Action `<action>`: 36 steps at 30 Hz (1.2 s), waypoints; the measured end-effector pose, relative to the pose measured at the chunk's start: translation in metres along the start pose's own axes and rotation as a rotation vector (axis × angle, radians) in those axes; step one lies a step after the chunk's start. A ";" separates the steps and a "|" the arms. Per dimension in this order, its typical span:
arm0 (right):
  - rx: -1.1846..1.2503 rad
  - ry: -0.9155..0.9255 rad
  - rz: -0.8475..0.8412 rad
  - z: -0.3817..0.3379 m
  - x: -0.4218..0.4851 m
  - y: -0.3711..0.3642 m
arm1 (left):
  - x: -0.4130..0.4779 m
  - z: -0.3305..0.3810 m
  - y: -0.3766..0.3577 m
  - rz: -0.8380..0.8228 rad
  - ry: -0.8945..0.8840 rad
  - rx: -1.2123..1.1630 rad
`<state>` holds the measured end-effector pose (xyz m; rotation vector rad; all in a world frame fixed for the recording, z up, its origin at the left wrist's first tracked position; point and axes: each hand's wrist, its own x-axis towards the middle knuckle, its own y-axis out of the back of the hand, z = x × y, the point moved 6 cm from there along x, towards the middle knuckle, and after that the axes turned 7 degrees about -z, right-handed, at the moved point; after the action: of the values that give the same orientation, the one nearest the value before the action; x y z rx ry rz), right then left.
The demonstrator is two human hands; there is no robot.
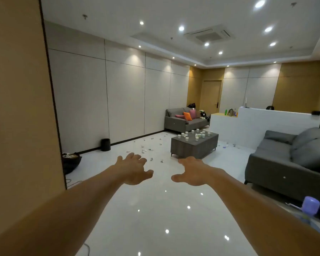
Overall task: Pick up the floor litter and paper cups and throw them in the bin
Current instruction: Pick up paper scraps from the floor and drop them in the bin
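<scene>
Both my arms reach forward over a glossy white floor. My left hand [134, 168] and my right hand [191, 171] are spread with relaxed fingers and hold nothing. Several white paper cups [197, 134] stand on a grey coffee table [193, 147] further into the room. Small pieces of litter [146, 149] lie scattered on the floor left of the table, well beyond my hands. More litter [227, 145] lies to the table's right. A black bin [105, 144] stands against the left wall.
A grey sofa [292, 163] lines the right side and another sofa [185, 121] with coloured cushions stands at the back. A white counter [262, 126] sits behind the table. A black bag [70, 161] lies by the left wall. A purple-topped water bottle [310, 207] is at lower right.
</scene>
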<state>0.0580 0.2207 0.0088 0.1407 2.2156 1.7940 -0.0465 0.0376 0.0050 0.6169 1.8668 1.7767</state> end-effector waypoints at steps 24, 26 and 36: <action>0.032 -0.058 -0.005 0.058 0.420 0.050 | 0.419 -0.109 -0.018 -0.068 -0.037 -0.034; 0.025 -0.053 -0.017 0.073 0.465 0.056 | 0.464 -0.109 -0.018 -0.062 -0.035 -0.020; 0.037 -0.001 -0.020 0.151 0.678 0.118 | 0.680 -0.112 0.001 -0.044 0.009 -0.040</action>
<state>-0.5588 0.5607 -0.0130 0.1266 2.2424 1.7419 -0.6461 0.3755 -0.0164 0.5496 1.8314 1.7867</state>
